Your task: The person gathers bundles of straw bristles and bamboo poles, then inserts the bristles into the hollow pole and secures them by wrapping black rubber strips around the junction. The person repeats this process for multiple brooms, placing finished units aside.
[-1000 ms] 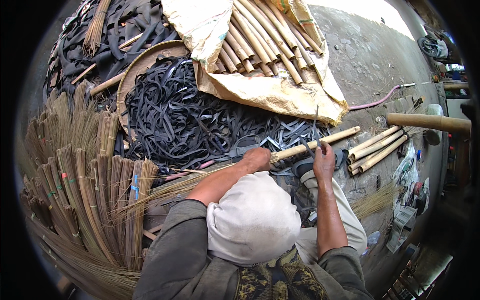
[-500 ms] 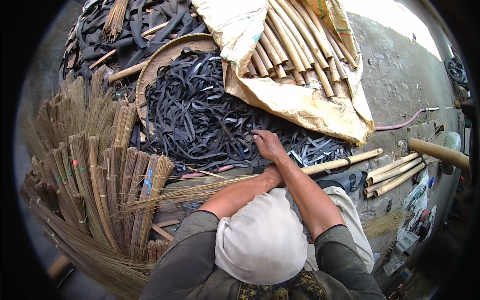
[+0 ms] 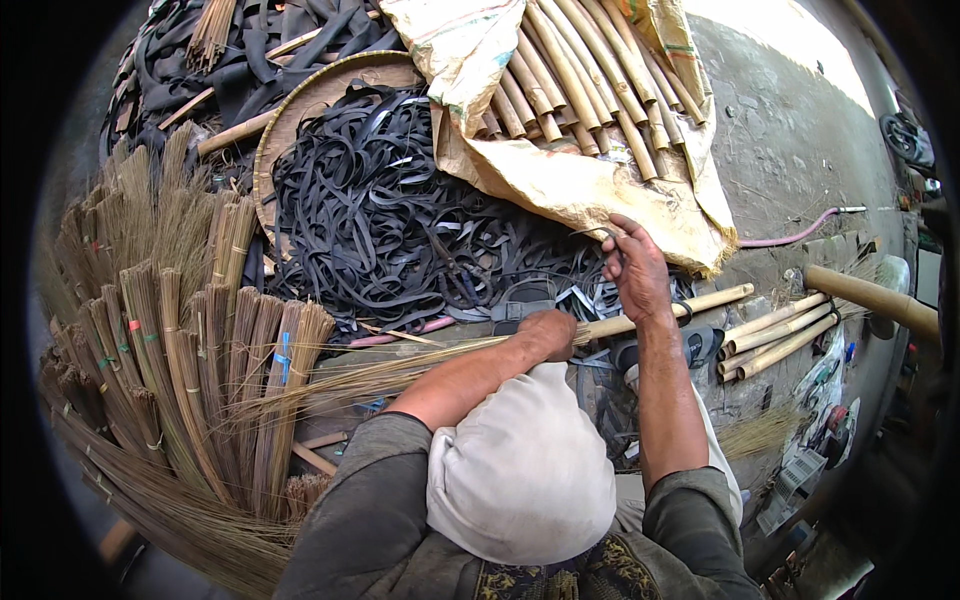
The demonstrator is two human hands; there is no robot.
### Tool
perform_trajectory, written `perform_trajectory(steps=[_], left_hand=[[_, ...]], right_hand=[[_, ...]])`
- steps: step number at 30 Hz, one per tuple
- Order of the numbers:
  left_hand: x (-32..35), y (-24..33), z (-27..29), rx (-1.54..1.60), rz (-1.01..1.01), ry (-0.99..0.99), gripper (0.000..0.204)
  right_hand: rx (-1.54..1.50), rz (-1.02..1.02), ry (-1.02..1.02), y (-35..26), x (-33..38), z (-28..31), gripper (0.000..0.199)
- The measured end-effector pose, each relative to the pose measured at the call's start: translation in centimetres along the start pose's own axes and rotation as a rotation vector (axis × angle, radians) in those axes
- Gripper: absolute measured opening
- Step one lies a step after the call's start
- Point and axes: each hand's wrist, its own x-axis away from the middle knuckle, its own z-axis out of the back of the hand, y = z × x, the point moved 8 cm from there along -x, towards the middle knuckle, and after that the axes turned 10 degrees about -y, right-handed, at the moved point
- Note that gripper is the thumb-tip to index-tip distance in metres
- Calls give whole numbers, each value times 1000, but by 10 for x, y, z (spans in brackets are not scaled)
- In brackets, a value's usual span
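My left hand (image 3: 548,335) is closed where a bamboo pole (image 3: 655,308) meets a bundle of long thin plant ribs (image 3: 400,372). The pole points right and carries a dark ring; the ribs trail left past my forearm. My right hand (image 3: 638,265) is raised over the lower edge of a woven sack (image 3: 560,180), its thumb and fingers pinched on a thin strip whose end sticks out to the left. Ahead of my left hand lies a tangled heap of black rubber strips (image 3: 370,200), partly on a round woven tray (image 3: 275,130).
Several tied rib bundles (image 3: 190,370) stand at the left. Cut bamboo tubes (image 3: 590,70) lie on the sack. Shorter bamboo handles (image 3: 780,335) lie at the right, near a thick pole (image 3: 870,302) and a pink hose (image 3: 800,232). Black rubber sheets (image 3: 290,40) are piled at the far left.
My right hand has lifted off the rubber strips and moved right, now with a thin strip between its fingers. The left hand stays on the pole and ribs.
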Motion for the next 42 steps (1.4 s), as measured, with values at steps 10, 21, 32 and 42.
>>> perform_trajectory(steps=[10,21,32,42], left_hand=[[0,-1,2,-92,-3,97,31],[4,-7,5,-145,-28,187,33],[-30,-41,-35,-120,-289,542,47],[-17,-22,-9,-2,-54,29,33]], right_hand=[[-60,218,186,-58,137,85,40],[1251,247,639,-46,125,73,43],[1566,22,-505,123,-42,-130,32],[837,-113,-270,136,-73,-91,18]])
